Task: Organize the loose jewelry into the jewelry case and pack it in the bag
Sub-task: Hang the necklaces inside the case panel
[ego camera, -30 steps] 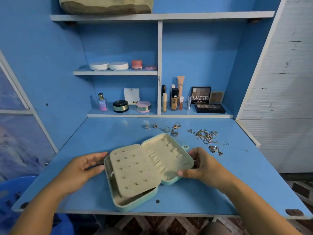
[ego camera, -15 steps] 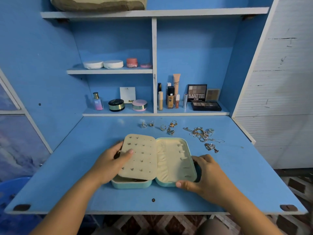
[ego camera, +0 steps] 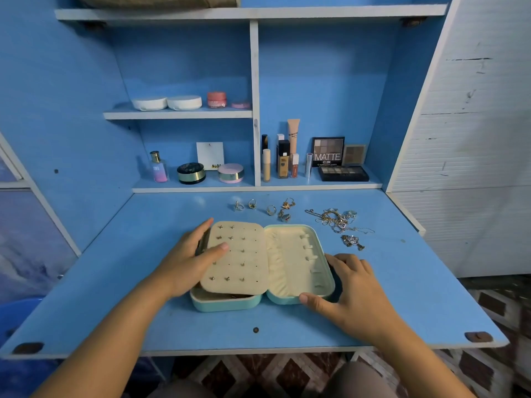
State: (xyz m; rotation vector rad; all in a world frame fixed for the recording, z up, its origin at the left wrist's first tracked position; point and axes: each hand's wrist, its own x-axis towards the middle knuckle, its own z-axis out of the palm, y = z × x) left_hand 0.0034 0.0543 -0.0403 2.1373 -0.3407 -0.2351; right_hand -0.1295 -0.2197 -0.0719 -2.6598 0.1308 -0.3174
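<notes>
A mint-green jewelry case lies open on the blue desk, cream inside. Its left half is covered by an earring panel dotted with studs; its lid with hooks lies to the right. My left hand holds the panel's left edge, thumb on top. My right hand grips the lid's right edge, thumb at the front rim. Loose rings and a tangle of chains lie behind the case. An olive bag sits on the top shelf, mostly cut off.
The desk is a fold-down flap with its front edge close to me. Cosmetics fill the shelves behind: a perfume bottle, round compacts, tubes and eyeshadow palettes. A white wall panel stands at the right.
The case was tilted up between my hands; it now lies flat and square on the desk. My left hand moved from beside the case onto the earring panel.
</notes>
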